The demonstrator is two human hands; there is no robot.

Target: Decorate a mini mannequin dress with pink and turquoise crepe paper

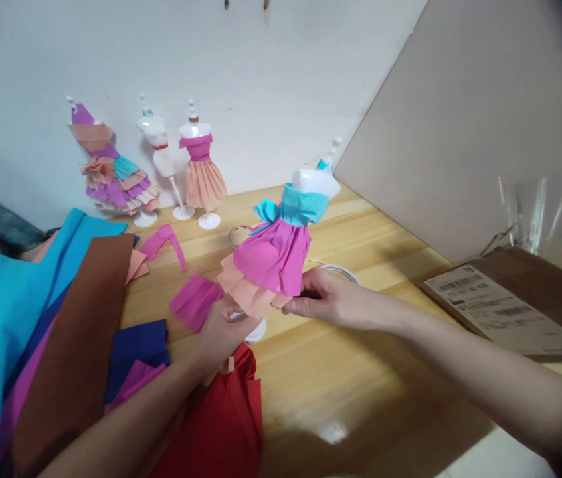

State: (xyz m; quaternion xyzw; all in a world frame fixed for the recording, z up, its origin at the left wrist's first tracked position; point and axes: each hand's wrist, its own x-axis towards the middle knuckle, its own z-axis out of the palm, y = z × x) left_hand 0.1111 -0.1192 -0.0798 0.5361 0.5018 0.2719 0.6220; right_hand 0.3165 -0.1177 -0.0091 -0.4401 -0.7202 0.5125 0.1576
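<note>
A small white dress-form mannequin leans to the right in front of me. It wears a crepe-paper dress with a turquoise top and bow, a magenta skirt and a peach ruffle. My right hand pinches the skirt's lower edge on the right, thumb towards me. On the left, my left hand is closed at the peach hem, just above the mannequin's round white base; some of its fingertips are hidden under the ruffle. A magenta paper piece lies beside my left hand.
Three more mannequins stand by the wall, including one in a ruffled dress. Turquoise and brown paper is heaped at left, red paper in front. A tape roll lies behind my right hand; a cardboard box sits right.
</note>
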